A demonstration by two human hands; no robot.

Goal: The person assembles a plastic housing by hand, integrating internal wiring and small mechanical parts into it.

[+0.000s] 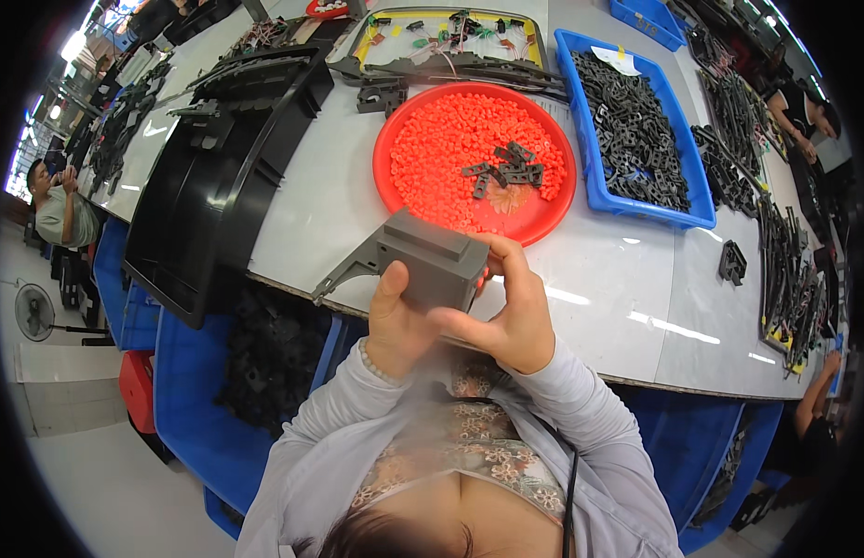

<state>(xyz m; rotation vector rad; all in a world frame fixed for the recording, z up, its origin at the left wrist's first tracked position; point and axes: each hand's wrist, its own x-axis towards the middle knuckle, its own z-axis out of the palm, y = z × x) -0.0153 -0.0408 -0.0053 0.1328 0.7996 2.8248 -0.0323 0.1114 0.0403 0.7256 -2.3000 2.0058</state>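
Observation:
Between both hands, over the table's near edge, I hold a dark grey plastic housing (422, 256) with a boxy body and a thin arm reaching out to the left. My left hand (395, 321) closes on its near left side, thumb up. My right hand (514, 312) grips its right end, with the thumb on the near face and the fingers behind. A bit of red-orange shows by the right fingers; I cannot make out what it is. Just beyond stands a round red tray (383, 177) of small red-orange parts (441, 139), with several dark clips (515, 172) on top.
At the right, a blue bin (595, 191) holds many small dark parts. A long black plastic trough (264, 158) lies at the left. Wire harnesses rest on a yellow-edged board (450, 37) at the back. One dark part (732, 263) lies alone on the table. Blue crates (194, 372) stand below; other people work at both sides.

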